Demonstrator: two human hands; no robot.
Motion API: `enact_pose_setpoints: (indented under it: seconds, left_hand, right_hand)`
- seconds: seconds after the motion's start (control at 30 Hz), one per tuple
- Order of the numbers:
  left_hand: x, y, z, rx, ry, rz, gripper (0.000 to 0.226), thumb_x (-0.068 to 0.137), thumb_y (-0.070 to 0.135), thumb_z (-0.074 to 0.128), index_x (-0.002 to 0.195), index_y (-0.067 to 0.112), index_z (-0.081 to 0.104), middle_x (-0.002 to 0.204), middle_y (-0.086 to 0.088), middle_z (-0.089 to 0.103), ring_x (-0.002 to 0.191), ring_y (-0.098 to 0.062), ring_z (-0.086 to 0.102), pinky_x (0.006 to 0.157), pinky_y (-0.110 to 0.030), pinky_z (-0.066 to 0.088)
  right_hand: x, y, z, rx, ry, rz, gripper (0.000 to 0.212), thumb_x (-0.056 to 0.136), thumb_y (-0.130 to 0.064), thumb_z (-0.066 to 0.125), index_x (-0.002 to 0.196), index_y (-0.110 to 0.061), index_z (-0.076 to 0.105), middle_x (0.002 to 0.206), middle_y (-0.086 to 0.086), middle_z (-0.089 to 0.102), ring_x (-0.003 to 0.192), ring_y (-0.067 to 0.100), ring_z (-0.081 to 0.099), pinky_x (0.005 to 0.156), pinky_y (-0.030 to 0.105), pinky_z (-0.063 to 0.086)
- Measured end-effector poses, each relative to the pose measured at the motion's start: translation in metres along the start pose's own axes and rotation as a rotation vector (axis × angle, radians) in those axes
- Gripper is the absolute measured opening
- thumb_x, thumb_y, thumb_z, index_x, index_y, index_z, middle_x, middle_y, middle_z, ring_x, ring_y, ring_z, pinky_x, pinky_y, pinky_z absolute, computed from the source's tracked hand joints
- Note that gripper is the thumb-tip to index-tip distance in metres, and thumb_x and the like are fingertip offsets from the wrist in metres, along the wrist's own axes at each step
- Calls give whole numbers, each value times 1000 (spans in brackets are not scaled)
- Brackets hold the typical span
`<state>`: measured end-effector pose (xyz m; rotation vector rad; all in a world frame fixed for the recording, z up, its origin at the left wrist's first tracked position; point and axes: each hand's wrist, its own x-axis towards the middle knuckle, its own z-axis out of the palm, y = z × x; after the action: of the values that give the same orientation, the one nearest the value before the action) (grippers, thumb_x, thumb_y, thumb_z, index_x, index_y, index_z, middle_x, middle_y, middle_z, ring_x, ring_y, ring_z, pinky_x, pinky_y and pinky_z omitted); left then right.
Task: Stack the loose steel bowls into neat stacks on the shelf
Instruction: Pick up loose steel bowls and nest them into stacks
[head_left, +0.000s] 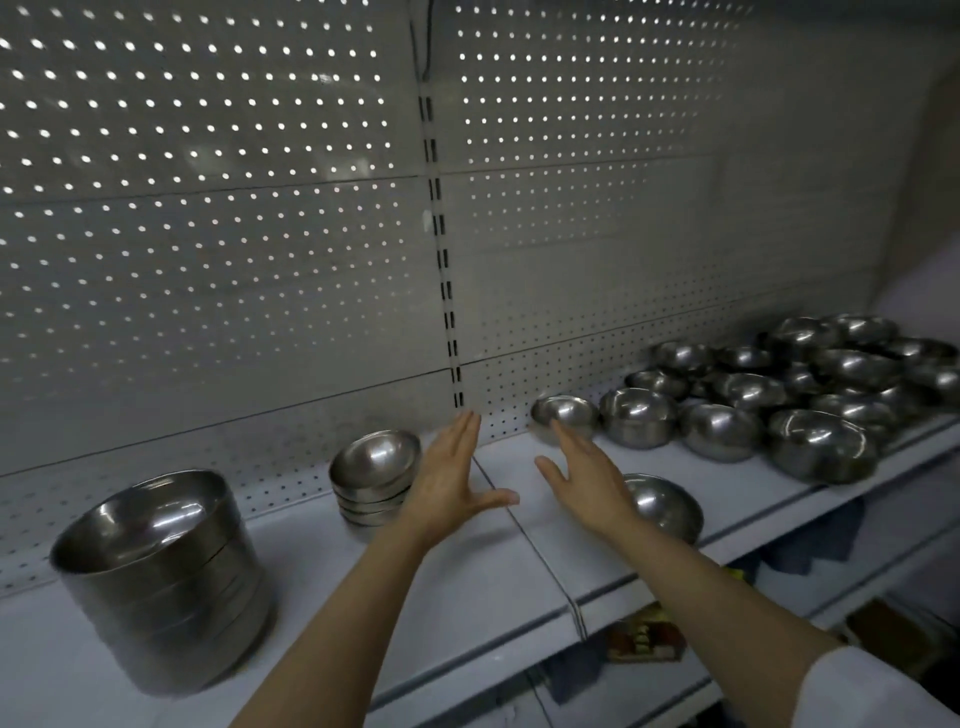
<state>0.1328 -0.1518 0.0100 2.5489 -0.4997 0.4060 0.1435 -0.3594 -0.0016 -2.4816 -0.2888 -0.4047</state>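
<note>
Both hands hovering flat, fingers spread, holding nothing: left hand (451, 480), right hand (587, 475). Shiny round steel bowls lying loose (810, 395) at right on white shelf (467, 587); two nested stacks (166, 577) sitting left.

bowls (810, 395): shiny silver-grey steel | shelf (467, 582): plain white | back panel (208, 234): pale grey, dotted with rows of small holes | sleeve (883, 691): white | cloth (810, 540): blue-grey

Both bare forearms reach far into the scene, side by side. The left hand (451, 478) and right hand (587, 478) are flat and empty — fingers straight, thumbs spread, palms facing each other.
</note>
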Motion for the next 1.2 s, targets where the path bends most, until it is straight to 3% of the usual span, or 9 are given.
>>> enact_pose_setpoints:
  seconds: [0.17,0.33,0.57,0.67,0.73,0.8,1.0,1.13,1.2]
  left_hand:
    - [13,35,40,4,-171,40,123,71,73,66,159,17,1,167,-1,-2,153,-15,-1,121,-28,2]
    - [23,65,68,-19,-288,68,124,71,67,73,159,15,2,167,-3,2,153,-18,6,121,-27,5]
    - [30,83,110,-129,-429,-76,128,66,58,83,159,17,6,166,0,7,152,-17,10,123,-31,15]
    - [25,90,121,-198,-406,-145,113,68,49,86,155,20,20,160,0,29,144,-18,30,112,-27,28]
    - [22,90,127,-212,-384,-165,109,69,48,86,154,23,23,154,2,38,139,-18,37,106,-24,31]
    - [19,91,126,-224,-346,-171,101,68,46,87,149,24,32,147,3,46,134,-17,44,99,-21,33]
    - [4,77,82,-228,-178,-228,103,63,43,91,148,22,35,144,4,49,130,-15,46,101,-22,34]
    - [-13,51,29,-192,-77,-268,100,61,43,91,144,28,39,136,12,51,124,-9,47,104,-28,39]
    - [-22,38,4,-175,-44,-296,101,58,48,91,143,29,40,136,11,53,124,-9,50,107,-31,42]
  right_hand:
    - [-25,38,-41,-103,4,73,67,97,-47,43,152,-16,21,157,5,25,142,23,29,113,33,27]
    - [-42,73,-73,-100,-36,121,73,94,-53,47,152,-19,19,156,5,29,141,21,30,112,32,29]
    - [-70,122,-84,49,-213,189,99,77,-66,61,152,-19,19,157,-4,24,142,11,26,114,25,22]
    - [-76,127,-84,144,-229,163,76,77,-46,75,140,-26,38,130,-13,46,117,0,41,92,6,31]
    - [-77,129,-82,189,-217,145,68,75,-39,79,129,-38,37,114,-20,46,107,-3,42,79,-3,31]
    - [-75,130,-81,230,-212,121,71,73,-37,81,132,-34,40,110,-21,46,103,-4,43,75,-7,32]
    - [-48,92,-74,283,-221,-45,82,71,-38,82,140,-27,39,114,-23,44,109,-3,42,77,-7,29]
    - [-19,43,-52,314,-259,-185,91,67,-50,80,144,-35,33,127,-20,48,117,-2,44,92,10,34]
    - [-8,18,-42,348,-257,-239,86,68,-48,81,141,-31,38,126,-20,47,118,-2,44,92,11,33]
